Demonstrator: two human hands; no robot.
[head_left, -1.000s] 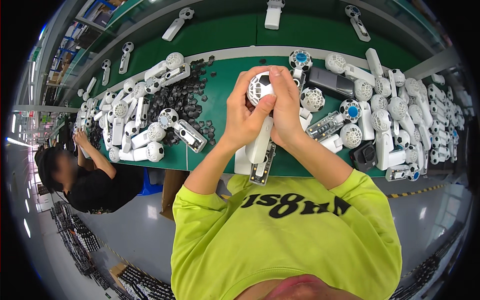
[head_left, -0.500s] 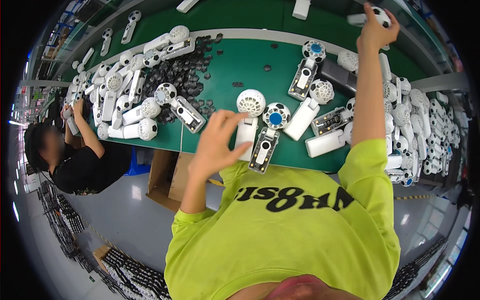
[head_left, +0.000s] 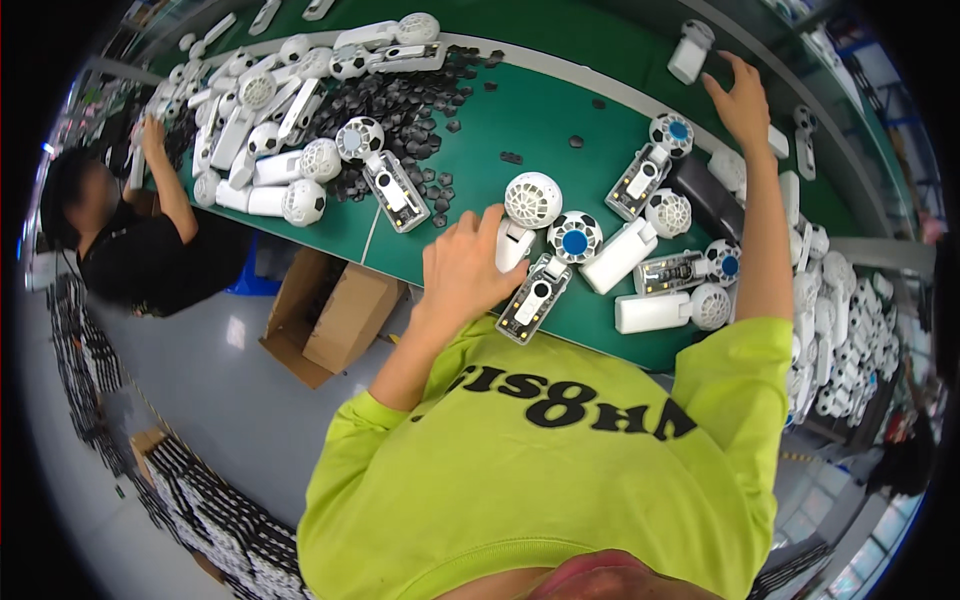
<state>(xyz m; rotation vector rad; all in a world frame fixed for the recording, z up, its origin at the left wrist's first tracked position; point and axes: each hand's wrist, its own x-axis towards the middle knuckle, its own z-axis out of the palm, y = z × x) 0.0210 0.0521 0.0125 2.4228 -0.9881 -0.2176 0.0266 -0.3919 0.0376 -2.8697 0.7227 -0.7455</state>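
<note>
My left hand (head_left: 462, 264) has its thumb and fingers round the handle of a white handheld fan (head_left: 533, 200) with a round grille head, near the table's front edge. Right beside it lies an open fan half (head_left: 535, 300) with a clear casing, exposed electronics and a football-patterned head with a blue disc. My right hand (head_left: 742, 105) reaches far out to the right, fingers apart and holding nothing. Just past its fingertips, a white fan with a football head (head_left: 688, 55) rests on the green strip behind the table's rail.
Black pentagon pieces (head_left: 390, 110) lie heaped left of centre, beside piled white fans (head_left: 235, 135). More fans (head_left: 845, 330) are stacked at the right. A dark grey block (head_left: 705, 195) sits among fans. A cardboard box (head_left: 350, 315) stands below the table; a co-worker (head_left: 130, 230) works at left.
My right hand has let go of the football fan, which now lies on the green strip. My left hand has closed on the white fan's handle. The whole view has turned somewhat.
</note>
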